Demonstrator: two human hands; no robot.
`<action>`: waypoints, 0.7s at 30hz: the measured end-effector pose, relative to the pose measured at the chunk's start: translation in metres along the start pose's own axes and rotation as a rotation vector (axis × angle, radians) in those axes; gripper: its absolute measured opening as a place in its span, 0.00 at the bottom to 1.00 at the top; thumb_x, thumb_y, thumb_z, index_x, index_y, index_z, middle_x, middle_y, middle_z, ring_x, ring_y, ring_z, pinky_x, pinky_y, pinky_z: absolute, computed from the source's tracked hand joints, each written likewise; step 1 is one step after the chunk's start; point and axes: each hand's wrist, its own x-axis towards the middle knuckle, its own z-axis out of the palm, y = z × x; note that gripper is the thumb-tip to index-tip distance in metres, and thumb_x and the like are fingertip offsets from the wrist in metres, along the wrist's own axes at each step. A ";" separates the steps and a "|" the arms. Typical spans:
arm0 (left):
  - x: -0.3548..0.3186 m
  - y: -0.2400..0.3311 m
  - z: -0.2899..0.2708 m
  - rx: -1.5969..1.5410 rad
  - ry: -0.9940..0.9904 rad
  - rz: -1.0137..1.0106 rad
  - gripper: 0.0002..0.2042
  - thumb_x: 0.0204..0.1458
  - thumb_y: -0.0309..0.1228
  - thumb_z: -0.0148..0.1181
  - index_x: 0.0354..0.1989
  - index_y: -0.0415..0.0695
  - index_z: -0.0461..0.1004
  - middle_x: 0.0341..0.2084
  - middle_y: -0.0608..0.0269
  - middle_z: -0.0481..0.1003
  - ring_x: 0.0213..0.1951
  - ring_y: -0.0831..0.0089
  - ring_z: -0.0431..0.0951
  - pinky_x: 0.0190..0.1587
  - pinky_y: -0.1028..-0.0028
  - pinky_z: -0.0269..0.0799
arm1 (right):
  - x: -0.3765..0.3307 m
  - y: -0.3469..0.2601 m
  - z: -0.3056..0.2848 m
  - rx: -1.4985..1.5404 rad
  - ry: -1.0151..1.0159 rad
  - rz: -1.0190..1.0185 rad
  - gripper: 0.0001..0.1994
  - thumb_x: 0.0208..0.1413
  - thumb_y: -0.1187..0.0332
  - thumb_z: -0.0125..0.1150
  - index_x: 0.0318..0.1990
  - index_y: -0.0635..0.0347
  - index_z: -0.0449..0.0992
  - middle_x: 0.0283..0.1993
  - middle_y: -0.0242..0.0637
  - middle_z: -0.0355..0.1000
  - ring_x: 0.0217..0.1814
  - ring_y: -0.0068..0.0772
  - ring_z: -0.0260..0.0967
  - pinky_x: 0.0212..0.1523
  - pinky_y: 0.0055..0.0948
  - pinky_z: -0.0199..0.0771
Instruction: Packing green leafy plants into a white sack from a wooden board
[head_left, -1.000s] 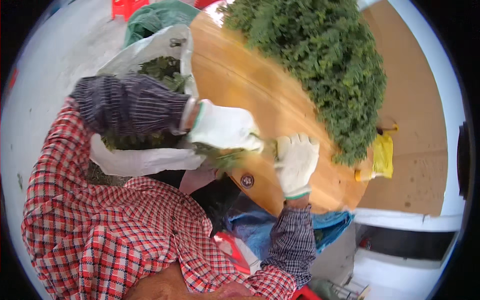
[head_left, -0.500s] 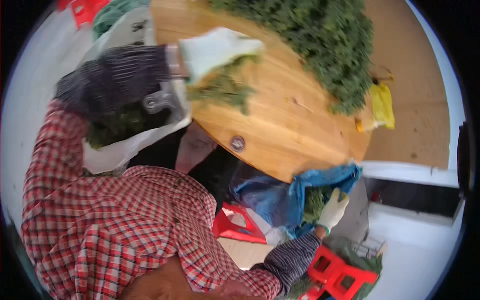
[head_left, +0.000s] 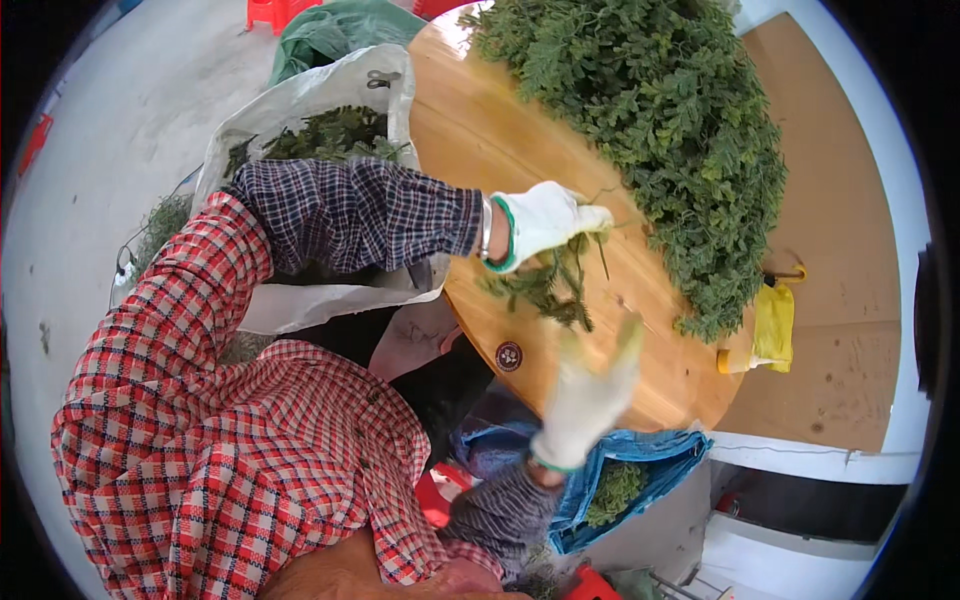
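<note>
My left hand (head_left: 550,225), in a white glove with a green cuff, is closed on a small bunch of green fir sprigs (head_left: 565,290) above the round wooden table (head_left: 480,150). The sprigs hang down from the fingers. My right hand (head_left: 590,400), gloved the same way, is over the table's near edge, blurred by motion. Its thumb and fingers are spread, and nothing shows between them. Just beyond it, a blue bag (head_left: 690,450) holds greenery (head_left: 615,490). A large heap of fir branches (head_left: 680,150) covers the table's far right side.
An open white sack (head_left: 235,135) with dark green cuttings (head_left: 330,135) stands left of the table, beside a green sack (head_left: 345,35). A round sticker (head_left: 509,356) lies by the edge. A yellow pouch (head_left: 772,325) is at the right; red stools (head_left: 275,12) stand around.
My right hand has left the blue bag's mouth and come up over the table. My left hand, still gripping the sprigs, appears farther right and lower, and the whole view has shifted.
</note>
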 end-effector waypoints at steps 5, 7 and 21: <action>-0.019 0.007 0.001 -0.069 -0.040 -0.003 0.17 0.55 0.40 0.58 0.42 0.37 0.75 0.31 0.67 0.77 0.32 0.82 0.73 0.36 0.78 0.69 | 0.019 -0.025 0.060 0.448 0.007 0.342 0.36 0.44 0.66 0.69 0.59 0.75 0.59 0.55 0.52 0.65 0.55 0.42 0.64 0.55 0.35 0.64; -0.023 0.009 0.003 -0.308 -0.012 -0.029 0.16 0.55 0.39 0.58 0.42 0.37 0.75 0.33 0.67 0.77 0.35 0.83 0.74 0.38 0.79 0.69 | 0.020 -0.018 0.071 0.642 0.046 0.437 0.33 0.46 0.69 0.68 0.58 0.74 0.61 0.54 0.47 0.67 0.52 0.35 0.66 0.52 0.31 0.66; -0.070 0.033 -0.053 -0.599 0.044 -0.149 0.18 0.59 0.46 0.50 0.36 0.42 0.74 0.22 0.70 0.73 0.25 0.83 0.70 0.28 0.78 0.66 | 0.021 -0.024 0.047 0.669 -0.503 0.423 0.11 0.53 0.68 0.61 0.39 0.67 0.75 0.31 0.29 0.71 0.30 0.18 0.63 0.30 0.22 0.67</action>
